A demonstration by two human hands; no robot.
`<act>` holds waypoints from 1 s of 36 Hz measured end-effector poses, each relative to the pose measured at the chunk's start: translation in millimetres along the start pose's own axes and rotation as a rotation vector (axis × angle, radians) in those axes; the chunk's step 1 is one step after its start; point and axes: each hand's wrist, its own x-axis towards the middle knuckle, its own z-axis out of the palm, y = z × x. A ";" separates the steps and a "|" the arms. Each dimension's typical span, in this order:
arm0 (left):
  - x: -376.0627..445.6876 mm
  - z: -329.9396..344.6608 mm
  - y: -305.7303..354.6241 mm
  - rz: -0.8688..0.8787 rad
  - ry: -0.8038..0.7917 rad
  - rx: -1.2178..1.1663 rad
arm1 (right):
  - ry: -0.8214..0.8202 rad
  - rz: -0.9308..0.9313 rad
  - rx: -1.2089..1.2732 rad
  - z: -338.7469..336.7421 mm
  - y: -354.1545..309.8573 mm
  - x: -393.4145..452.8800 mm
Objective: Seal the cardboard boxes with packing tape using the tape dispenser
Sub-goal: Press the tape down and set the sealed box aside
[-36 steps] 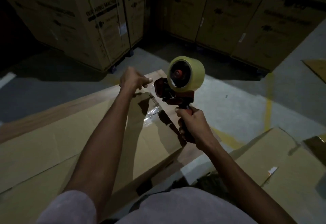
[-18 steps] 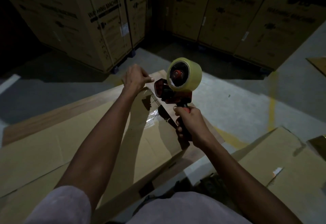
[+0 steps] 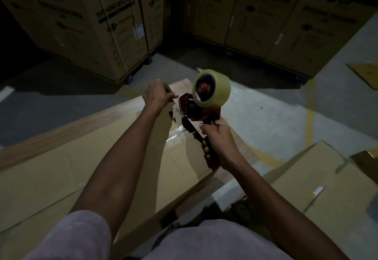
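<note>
A red tape dispenser point(image 3: 196, 109) carrying a roll of clear yellowish tape point(image 3: 212, 87) is held up above a flattened cardboard box point(image 3: 71, 169) on the floor. My right hand point(image 3: 218, 145) grips the dispenser's handle. Just left of the dispenser's front, my left hand point(image 3: 158, 96) pinches the free end of the tape with thumb and curled fingers. A crumpled strip of clear tape point(image 3: 176, 136) glints on the cardboard below the dispenser.
Tall washing machine cartons point(image 3: 114, 26) stand in rows at the back left and further cartons point(image 3: 266, 14) at the back right. Another flattened box point(image 3: 337, 194) lies at the right. A yellow line point(image 3: 309, 120) marks the grey floor. My knees fill the bottom edge.
Both hands with the dispenser have stayed almost in place. My left hand has shifted slightly closer to the dispenser's front, still pinching at the tape end.
</note>
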 end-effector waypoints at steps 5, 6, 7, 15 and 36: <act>0.5 0.7 0.9 0.016 -0.010 0.063 | -0.004 -0.015 -0.018 1.0 1.4 1.5; 0.2 1.2 0.7 0.014 -0.018 0.068 | -0.006 -0.016 -0.018 1.4 1.8 2.0; 0.0 1.6 0.4 0.013 -0.022 0.074 | -0.006 -0.015 -0.019 1.9 2.2 2.5; 4.0 6.6 -1.7 -0.011 -0.018 0.071 | -0.001 -0.007 -0.045 3.0 4.9 7.3; -36.7 28.5 -20.2 -0.037 0.210 0.010 | 0.019 0.004 -0.049 2.9 0.9 7.1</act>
